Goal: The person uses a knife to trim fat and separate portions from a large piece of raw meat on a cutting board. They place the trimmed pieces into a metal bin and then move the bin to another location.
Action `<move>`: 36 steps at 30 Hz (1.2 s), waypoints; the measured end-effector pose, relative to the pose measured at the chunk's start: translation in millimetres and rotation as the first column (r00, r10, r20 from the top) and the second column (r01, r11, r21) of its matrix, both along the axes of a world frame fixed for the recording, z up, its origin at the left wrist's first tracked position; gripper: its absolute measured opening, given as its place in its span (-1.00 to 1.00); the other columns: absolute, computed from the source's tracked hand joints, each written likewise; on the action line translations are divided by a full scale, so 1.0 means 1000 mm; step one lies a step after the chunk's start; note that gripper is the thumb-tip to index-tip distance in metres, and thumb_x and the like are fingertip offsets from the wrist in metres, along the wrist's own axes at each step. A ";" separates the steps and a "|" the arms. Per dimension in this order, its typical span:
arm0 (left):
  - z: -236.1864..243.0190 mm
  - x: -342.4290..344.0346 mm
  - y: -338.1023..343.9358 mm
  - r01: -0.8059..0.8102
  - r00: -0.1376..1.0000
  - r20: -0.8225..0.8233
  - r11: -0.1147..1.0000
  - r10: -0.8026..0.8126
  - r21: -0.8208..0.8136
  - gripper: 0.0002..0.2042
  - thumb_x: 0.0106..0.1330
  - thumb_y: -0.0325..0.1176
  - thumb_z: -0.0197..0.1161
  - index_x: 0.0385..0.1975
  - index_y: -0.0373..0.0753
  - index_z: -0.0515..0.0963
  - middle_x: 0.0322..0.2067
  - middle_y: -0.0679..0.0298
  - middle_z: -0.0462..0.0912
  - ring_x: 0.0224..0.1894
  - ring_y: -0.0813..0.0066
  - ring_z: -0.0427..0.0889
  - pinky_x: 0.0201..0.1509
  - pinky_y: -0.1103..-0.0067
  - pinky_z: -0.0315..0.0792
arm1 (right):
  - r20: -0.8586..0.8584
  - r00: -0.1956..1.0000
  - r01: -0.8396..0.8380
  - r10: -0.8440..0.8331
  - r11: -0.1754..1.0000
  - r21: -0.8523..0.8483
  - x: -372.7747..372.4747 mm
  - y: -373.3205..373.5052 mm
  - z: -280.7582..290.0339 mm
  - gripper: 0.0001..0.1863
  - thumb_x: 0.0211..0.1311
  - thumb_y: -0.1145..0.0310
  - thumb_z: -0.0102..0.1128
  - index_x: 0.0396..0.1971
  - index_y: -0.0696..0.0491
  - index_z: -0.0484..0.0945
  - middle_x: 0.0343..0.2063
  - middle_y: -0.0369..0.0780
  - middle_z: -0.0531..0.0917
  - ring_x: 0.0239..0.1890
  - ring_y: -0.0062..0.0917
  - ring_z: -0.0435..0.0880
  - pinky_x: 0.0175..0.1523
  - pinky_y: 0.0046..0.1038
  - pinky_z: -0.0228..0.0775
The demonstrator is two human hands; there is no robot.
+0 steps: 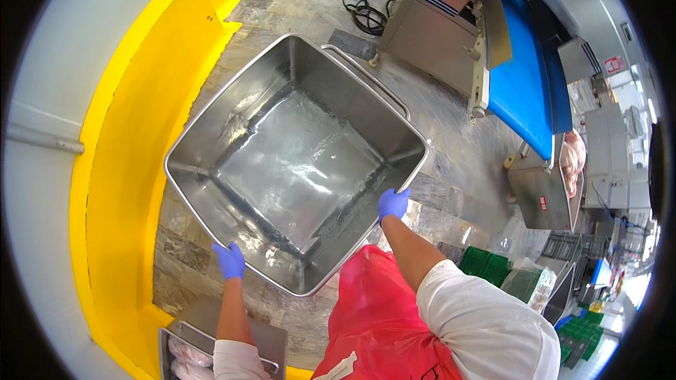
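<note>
A large square stainless-steel tub [296, 162] stands in front of me, its bare floor shiny and wet-looking. My left hand [230, 262], in a blue-violet glove, is closed on the tub's near left rim. On the near right rim, my right hand [393, 204] grips in a matching glove, with its fingertips partly hidden by the edge. Along the tub's far right side runs a bar handle [370, 81], which neither hand touches. Below the tub hangs my red apron [380, 309].
A yellow kerb [134, 148] lines the wall at left. Behind my left arm sits a steel bin [264, 334] holding pale wrapped-looking pieces. To the right are a blue conveyor belt [517, 77], a steel bin with meat [539, 190] and green crates [484, 265]. A black cable [366, 17] lies coiled ahead.
</note>
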State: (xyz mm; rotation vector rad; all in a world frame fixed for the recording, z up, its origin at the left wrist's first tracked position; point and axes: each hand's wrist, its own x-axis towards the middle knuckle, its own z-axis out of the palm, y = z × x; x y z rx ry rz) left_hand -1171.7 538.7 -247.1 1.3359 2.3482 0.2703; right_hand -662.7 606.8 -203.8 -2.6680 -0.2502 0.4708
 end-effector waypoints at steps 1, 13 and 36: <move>-0.005 0.004 0.011 0.024 0.999 -0.030 1.000 -0.024 -0.001 -0.24 0.57 -0.16 0.11 0.43 -0.74 0.00 0.17 -0.58 0.50 0.19 -0.39 0.61 0.27 0.07 0.51 | 0.008 1.000 0.011 -0.011 1.000 0.010 0.005 0.003 0.002 -0.56 0.37 0.21 0.18 0.14 0.13 0.48 0.00 0.14 0.74 0.07 0.15 0.72 0.17 0.04 0.54; 0.008 0.075 0.131 0.136 0.990 0.023 0.990 -0.136 0.026 -0.31 0.51 -0.15 0.16 0.37 -0.63 0.14 -0.03 -0.41 0.67 -0.01 -0.36 0.71 0.12 0.00 0.55 | -0.038 0.980 0.200 -0.197 0.967 0.155 0.086 -0.009 -0.064 -0.26 0.35 0.20 0.21 0.49 0.13 0.28 0.11 0.16 0.69 0.12 0.09 0.71 0.23 -0.01 0.52; 0.061 0.270 0.334 0.457 0.858 0.353 0.869 -0.373 -0.192 -0.54 0.53 -0.13 0.08 0.22 -0.31 0.22 -0.12 -0.27 0.73 -0.14 -0.32 0.76 -0.01 -0.05 0.58 | -0.220 0.898 0.439 -0.380 0.784 0.438 0.042 -0.060 -0.085 -0.33 0.30 0.46 0.29 0.41 0.05 0.30 0.22 -0.14 0.58 0.07 -0.28 0.64 0.15 -0.12 0.58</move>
